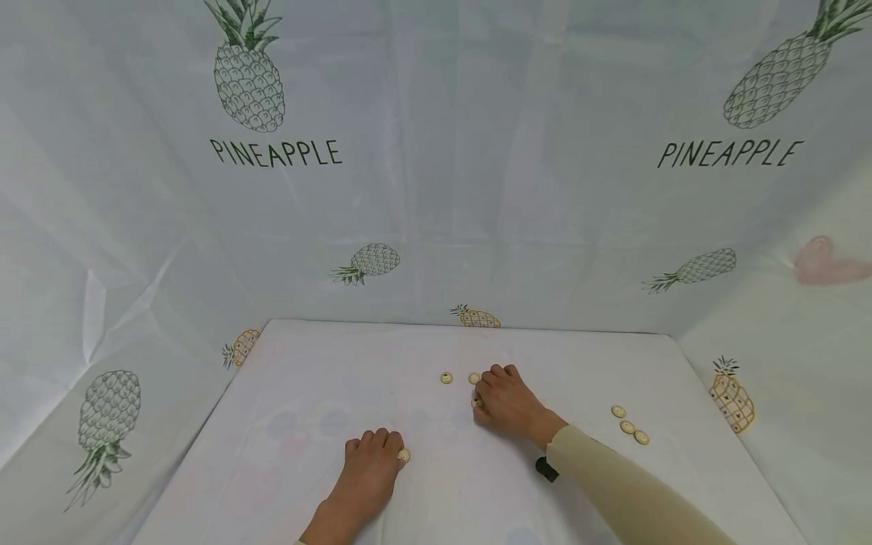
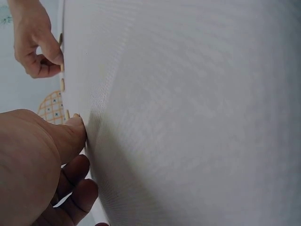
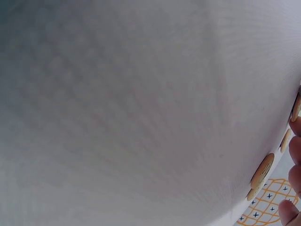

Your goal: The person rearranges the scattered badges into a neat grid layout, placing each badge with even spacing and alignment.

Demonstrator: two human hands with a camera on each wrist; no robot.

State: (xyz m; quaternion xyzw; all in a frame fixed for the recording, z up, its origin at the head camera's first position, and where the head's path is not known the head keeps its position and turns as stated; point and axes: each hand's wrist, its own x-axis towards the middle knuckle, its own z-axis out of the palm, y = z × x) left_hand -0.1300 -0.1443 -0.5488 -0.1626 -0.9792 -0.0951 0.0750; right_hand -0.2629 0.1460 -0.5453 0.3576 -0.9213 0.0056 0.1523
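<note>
My left hand (image 1: 368,469) is low over the table, left of centre, fingers curled. It pinches a pale wooden button (image 1: 404,455) at its thumb side. In the left wrist view, the thumb tip (image 2: 75,123) sits right at the tabletop. Farther back, my right hand (image 1: 509,403) pinches another button (image 1: 476,403) between thumb and fingers. Beyond its fingertips lies a loose button (image 1: 474,378), and a second loose button (image 1: 446,378) is to the left of that. The right wrist view has only some fingers (image 3: 295,150) at its edge, beside several buttons (image 3: 262,171).
Three more buttons (image 1: 627,427) lie in a slanting row to the right of my right forearm. The white-covered table (image 1: 306,363) is backed and flanked by a pineapple-print cloth (image 1: 436,189). A black device (image 1: 546,469) sits under the right wrist.
</note>
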